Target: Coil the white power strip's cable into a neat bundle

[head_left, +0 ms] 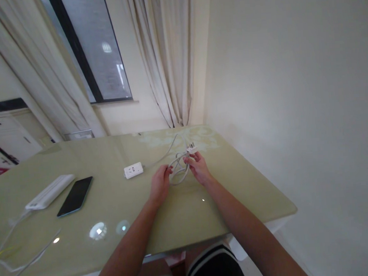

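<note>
Loops of a white power cord (182, 179) hang between my two hands, just above the table. My left hand (161, 183) is closed on the left side of the loops. With fingers pinched, my right hand (198, 166) grips the cord close to its white plug (191, 148), whose metal pins point up and away from me. From the bundle a single strand runs back across the table and round to a small white socket block (133, 170), which lies to the left of my left hand. Parts of the cord inside my fingers are hidden.
A black phone (75, 196) lies on the left beside a long white power strip (50, 192) with its own cable. The table's right edge (263, 176) runs near a bare wall (311, 102). Curtains (167, 54) and a window (95, 43) are behind the table.
</note>
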`<state>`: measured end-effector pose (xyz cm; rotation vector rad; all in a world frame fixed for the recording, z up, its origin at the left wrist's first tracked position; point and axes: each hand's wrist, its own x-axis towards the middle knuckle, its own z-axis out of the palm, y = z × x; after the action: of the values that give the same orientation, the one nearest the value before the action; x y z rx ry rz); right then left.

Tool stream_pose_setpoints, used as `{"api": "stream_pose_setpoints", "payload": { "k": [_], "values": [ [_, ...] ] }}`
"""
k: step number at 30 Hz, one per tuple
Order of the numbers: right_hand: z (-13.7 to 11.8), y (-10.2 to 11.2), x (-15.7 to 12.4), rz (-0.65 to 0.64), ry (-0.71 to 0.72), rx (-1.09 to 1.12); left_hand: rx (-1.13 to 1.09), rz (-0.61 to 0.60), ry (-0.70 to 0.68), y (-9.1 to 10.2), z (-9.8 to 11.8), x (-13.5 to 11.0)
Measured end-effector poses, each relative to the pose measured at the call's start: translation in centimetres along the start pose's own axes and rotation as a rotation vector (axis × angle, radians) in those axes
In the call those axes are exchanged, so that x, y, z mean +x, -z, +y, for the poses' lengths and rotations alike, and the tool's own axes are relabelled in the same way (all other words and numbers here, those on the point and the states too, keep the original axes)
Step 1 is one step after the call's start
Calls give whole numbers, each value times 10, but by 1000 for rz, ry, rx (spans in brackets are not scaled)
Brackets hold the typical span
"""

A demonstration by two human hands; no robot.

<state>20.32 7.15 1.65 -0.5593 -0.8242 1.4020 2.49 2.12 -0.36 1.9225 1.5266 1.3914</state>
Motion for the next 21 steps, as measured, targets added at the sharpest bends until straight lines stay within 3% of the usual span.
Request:
{"api": "stream_pose_setpoints", "payload": {
  "k": [5,9,13,21],
  "values": [
    [-1,8,5,13,6,-90,-247,298,187,9,-13,9],
    [-6,9,4,0,31,-109,-373,402,223,14,-20,13],
    [-10,7,2,-50,48,-98,-357,392,242,17,-26,14],
    [-11,4,-3,-180,43,-147,-132,239,169,16,-32,12]
  ]
}}
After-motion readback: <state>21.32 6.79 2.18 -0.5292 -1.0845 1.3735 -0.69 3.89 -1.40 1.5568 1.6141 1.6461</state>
